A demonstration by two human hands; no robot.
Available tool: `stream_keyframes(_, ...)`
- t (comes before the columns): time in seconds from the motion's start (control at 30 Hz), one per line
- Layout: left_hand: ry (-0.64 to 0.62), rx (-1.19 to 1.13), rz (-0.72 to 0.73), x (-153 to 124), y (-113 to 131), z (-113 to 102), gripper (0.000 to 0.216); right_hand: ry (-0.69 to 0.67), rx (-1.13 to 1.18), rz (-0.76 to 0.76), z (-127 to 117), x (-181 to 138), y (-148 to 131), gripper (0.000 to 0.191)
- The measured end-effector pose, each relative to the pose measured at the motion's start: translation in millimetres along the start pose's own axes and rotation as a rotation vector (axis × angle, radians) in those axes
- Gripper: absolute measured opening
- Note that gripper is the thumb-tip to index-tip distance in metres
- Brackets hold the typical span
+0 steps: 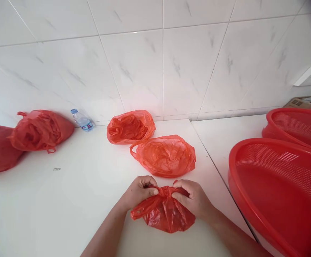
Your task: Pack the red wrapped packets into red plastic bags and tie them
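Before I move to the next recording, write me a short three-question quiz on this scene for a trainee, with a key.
1. Open question: what do the left hand and the right hand both hold?
2. True or false: the blue-capped bottle is nearer the tiled wall than the hands are.
3. Multiple choice: how many red baskets show at the right of the picture?
a) one
b) two
c) four

Key:
1. A red plastic bag, gripped at its gathered top.
2. True.
3. b
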State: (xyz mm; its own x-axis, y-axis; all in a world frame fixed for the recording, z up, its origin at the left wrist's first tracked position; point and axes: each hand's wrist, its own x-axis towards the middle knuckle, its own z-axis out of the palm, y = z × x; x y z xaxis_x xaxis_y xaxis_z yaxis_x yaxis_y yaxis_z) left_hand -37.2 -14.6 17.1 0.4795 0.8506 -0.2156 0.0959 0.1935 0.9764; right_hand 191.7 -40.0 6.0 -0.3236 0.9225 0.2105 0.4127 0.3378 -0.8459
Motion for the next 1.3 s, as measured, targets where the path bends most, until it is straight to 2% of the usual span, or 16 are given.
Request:
stream_keyframes(0.17,0.023,-0.225,0.008,4.7,-16.0,-10.1,0.031,0.02,-0.015,-0.004,0.1,2.2,7.1,0.01)
stream_keyframes(0.37,0.022,-0.384,0.077,5.5,-18.7,-19.1,0.027,0.206,-0.179,-0.12,-7.6,6.2,10.8,0.014)
stream_keyframes(0.47,-0.014,-0.433,0.178,5.1,-19.0,-20.7,0.026,0.265,-0.195,-0.187,-9.8,5.3,9.1,0.012)
stream_keyframes(0.6,0.08,-0.54,0.334,2.5,-19.4,-27.2,0.025,0.336,-0.205,-0.225,-13.2,4.2,8.1,0.011)
stream_keyframes(0.73,0.167,-0.652,0.424,-4.7,-21.8,-38.5,0.027,0.401,-0.188,-0.205,-19.1,1.6,6.1,0.011)
stream_keyframes(0.83,0.214,-0.64,0.448,-12.7,-23.7,-40.8,0.028,0.38,-0.116,-0.19,-21.4,-3.5,1.6,0.01)
stream_keyframes(0.93,0.289,-0.518,0.468,-22.4,-23.3,-32.3,0.028,0.307,-0.031,-0.133,-19.5,-8.9,-3.7,0.007)
stream_keyframes(1.0,0.392,-0.327,0.536,-29.3,-20.6,-21.2,0.04,0.282,0.016,-0.122,-16.5,-10.8,-6.9,0.005)
stream_keyframes(1.07,0.534,-0.001,0.61,-36.0,-16.1,-7.5,0.056,0.275,0.047,-0.136,-12.4,-10.8,-10.0,0.023)
stream_keyframes(1.13,0.671,0.392,0.662,-41.7,-10.8,6.5,0.064,0.25,0.052,-0.128,-7.8,-9.9,-13.3,0.028)
stream_keyframes(1.2,0.738,0.728,0.711,-45.9,-5.6,17.7,0.057,0.201,0.038,-0.107,-4.1,-9.5,-17.1,0.017)
stream_keyframes(1.3,0.661,1.016,0.737,-51.4,0.7,23.8,0.017,0.182,0.001,-0.101,-5.2,-12.0,-22.2,0.016)
